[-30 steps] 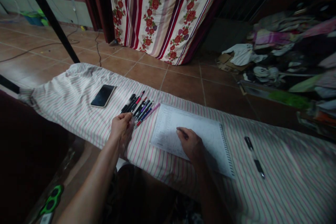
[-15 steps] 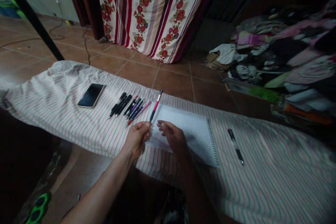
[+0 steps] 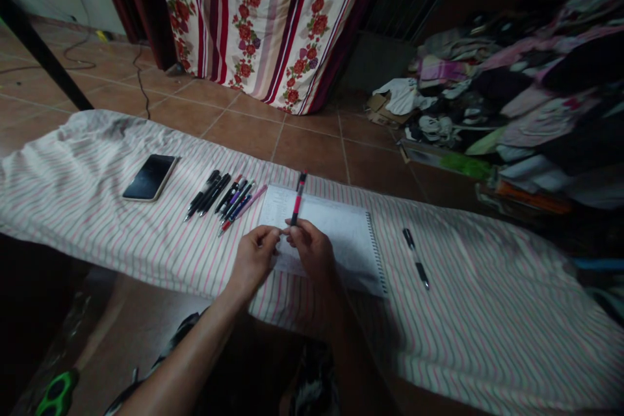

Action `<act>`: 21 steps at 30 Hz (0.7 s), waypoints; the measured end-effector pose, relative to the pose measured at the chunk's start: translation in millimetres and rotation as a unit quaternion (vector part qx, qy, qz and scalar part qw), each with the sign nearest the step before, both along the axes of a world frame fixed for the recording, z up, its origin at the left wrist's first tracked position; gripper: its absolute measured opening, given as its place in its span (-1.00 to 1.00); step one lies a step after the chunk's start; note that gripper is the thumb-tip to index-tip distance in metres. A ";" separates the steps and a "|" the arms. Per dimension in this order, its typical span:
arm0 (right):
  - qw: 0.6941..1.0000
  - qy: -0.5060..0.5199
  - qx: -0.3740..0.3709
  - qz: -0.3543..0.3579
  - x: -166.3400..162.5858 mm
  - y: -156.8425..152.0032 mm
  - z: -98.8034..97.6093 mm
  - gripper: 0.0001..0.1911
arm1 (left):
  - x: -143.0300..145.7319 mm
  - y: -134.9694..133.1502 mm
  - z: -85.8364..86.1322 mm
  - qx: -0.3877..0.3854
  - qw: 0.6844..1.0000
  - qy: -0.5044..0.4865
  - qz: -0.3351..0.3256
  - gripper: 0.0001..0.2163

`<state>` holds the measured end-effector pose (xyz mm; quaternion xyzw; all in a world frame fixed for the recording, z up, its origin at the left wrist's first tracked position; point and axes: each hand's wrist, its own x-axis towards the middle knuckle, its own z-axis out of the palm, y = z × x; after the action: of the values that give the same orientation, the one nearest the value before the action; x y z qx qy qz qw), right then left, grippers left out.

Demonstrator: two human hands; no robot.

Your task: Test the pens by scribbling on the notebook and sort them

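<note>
A red and black pen (image 3: 298, 200) stands tilted upward over the notebook, its lower end pinched in the fingers of my right hand (image 3: 314, 250). Close beside it, my left hand (image 3: 254, 255) is closed, thumb and forefinger pressed together at the pen's lower end. Whether those left fingertips grip the pen or something tiny is hidden. Beneath both hands lies a spiral notebook (image 3: 341, 227) with faint writing on its page. To the left, several pens (image 3: 229, 198) lie in a loose row. A black and clear pen (image 3: 416, 259) rests alone on the right.
A phone (image 3: 150, 177) lies left of the pens on the striped cloth (image 3: 478, 312). Beyond are the tiled floor (image 3: 244, 127), a flowered curtain (image 3: 263, 19) and a heap of clothes (image 3: 492, 78). A green and black object (image 3: 57, 393) shows at lower left.
The red and black pen has passed from my left hand's fingers to my right hand's. Both hands have come together. The view has shifted slightly to the right.
</note>
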<state>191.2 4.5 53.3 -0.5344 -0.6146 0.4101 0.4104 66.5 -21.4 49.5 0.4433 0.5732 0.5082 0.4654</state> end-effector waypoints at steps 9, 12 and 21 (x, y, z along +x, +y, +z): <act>0.994 -0.060 0.084 0.037 21.0 3.5 -0.8 -0.78 | -14.5 -5.3 18.8 0.320 0.824 0.467 0.017 -0.79; 0.996 -0.024 0.065 0.050 22.7 3.0 1.0 -0.80 | -18.9 0.2 10.9 0.296 0.791 0.533 -0.057 -0.75; 0.955 0.235 -0.169 -0.071 13.4 0.6 1.6 -0.65 | -14.7 -0.7 -0.2 0.222 0.779 0.585 -0.053 -0.76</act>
<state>204.6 5.1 54.9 -0.5271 -0.3828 0.5917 0.4749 51.8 -22.2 49.2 0.7758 0.5822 0.2390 -0.0439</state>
